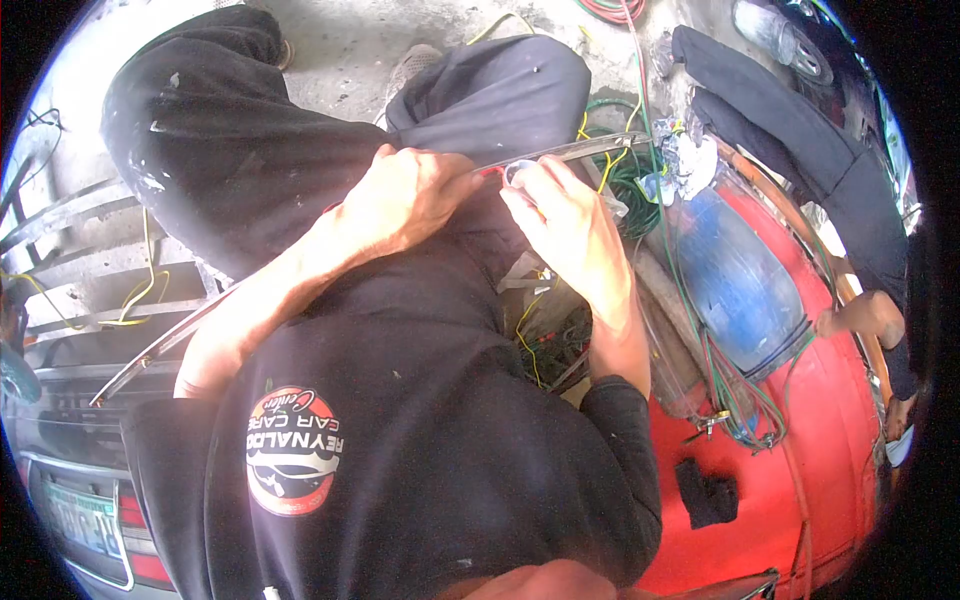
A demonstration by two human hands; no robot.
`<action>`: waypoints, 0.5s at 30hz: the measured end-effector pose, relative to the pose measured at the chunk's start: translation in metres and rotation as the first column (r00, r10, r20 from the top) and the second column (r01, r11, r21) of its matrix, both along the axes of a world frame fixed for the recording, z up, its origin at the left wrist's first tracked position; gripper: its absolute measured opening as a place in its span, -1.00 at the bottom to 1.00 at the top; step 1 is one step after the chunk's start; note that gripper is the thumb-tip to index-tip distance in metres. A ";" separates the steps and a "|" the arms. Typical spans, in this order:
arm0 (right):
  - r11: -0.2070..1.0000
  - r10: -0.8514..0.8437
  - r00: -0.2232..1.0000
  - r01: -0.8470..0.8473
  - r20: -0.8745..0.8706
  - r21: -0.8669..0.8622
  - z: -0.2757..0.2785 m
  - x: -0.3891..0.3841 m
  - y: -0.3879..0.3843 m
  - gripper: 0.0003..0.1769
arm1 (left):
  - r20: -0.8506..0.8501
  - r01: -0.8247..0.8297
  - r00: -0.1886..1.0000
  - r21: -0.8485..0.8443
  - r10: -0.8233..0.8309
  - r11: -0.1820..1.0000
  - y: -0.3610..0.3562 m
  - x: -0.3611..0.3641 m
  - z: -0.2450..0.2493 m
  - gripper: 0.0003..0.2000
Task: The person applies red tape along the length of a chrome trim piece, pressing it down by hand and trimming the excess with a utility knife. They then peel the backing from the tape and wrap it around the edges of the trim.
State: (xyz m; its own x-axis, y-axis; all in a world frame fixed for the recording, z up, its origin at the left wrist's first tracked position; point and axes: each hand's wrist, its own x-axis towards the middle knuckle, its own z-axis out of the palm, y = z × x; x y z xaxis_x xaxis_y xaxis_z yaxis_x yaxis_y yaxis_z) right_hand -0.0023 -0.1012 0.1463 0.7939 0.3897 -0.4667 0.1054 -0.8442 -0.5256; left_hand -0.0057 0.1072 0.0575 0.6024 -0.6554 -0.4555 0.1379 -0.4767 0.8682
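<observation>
Across the seated person's lap, head view: long thin strip (585,149) held in place at mid-length.
The left hand (415,195) is closed over the strip, which passes beneath that forearm; the thighs (480,105) appear to bear its length, leaving that hand to steady it. The right hand (550,205) grips a small pale, ring-like item (516,172) beside the strip, presumably kept close for use there; its exact nature cannot be told. A short red band (490,171) shows between the hands.
</observation>
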 end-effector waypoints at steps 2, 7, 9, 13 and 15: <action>1.000 -0.019 1.000 0.019 -0.012 -0.021 0.000 -0.001 0.001 -0.86 | 0.178 -0.046 0.983 -0.015 0.048 0.999 -0.002 -0.010 -0.009 -0.72; 1.000 -0.022 1.000 0.022 -0.007 -0.006 -0.002 -0.002 0.002 -0.86 | 0.057 -0.039 0.998 0.024 0.038 0.999 -0.005 -0.004 0.001 -0.67; 1.000 -0.026 1.000 0.026 -0.013 -0.014 -0.001 -0.001 0.003 -0.86 | 0.073 -0.062 0.996 0.066 0.057 0.996 -0.006 -0.005 0.003 -0.67; 0.999 -0.029 0.999 0.029 -0.013 -0.022 -0.001 -0.001 0.007 -0.86 | 0.114 -0.092 0.990 0.077 0.083 0.993 -0.007 -0.005 0.003 -0.66; 0.999 -0.032 0.999 0.031 -0.011 -0.015 -0.002 -0.001 0.007 -0.86 | 0.205 -0.133 0.972 0.061 0.118 0.989 -0.008 -0.005 0.009 -0.66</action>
